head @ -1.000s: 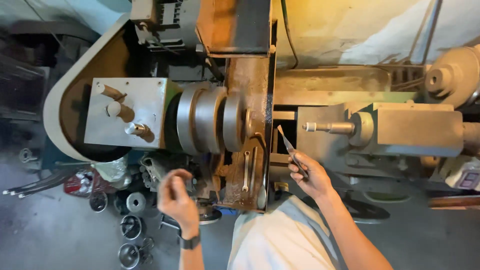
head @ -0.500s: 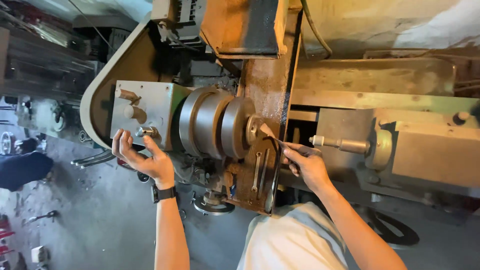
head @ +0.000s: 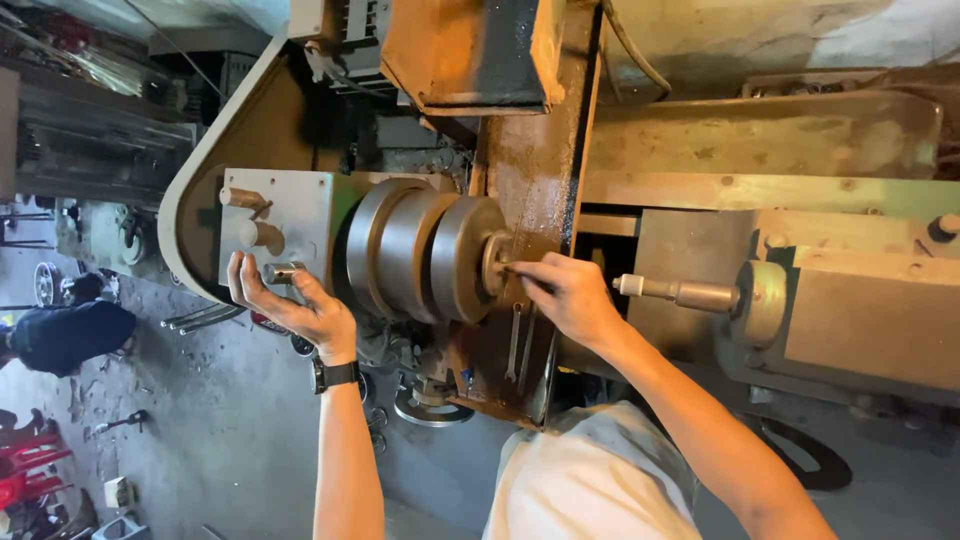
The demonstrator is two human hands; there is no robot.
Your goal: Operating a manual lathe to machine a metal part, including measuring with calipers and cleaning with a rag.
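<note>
I look down on an old lathe. My left hand [head: 290, 305], with a black watch at the wrist, cups the lowest metal lever [head: 282, 271] on the grey headstock box [head: 300, 215], fingers curled around it. My right hand [head: 568, 295] holds a thin dark tool [head: 515, 269] with its tip against the small hub at the face of the grey stepped chuck [head: 425, 260]. The rusty brown carriage [head: 525, 190] stands just behind that hand. To the right, the tailstock's steel spindle [head: 675, 291] points towards the chuck.
Two more levers [head: 248, 215] sit above the one I hold. A person in dark clothes [head: 70, 330] crouches on the floor at far left. Red stools [head: 28, 465] and metal parts lie on the grey floor. A round ring [head: 430, 408] lies under the machine.
My left hand rose from below the machine to the headstock lever and now grips it. My right hand moved left, bringing the tool from near the tailstock to the chuck's face.
</note>
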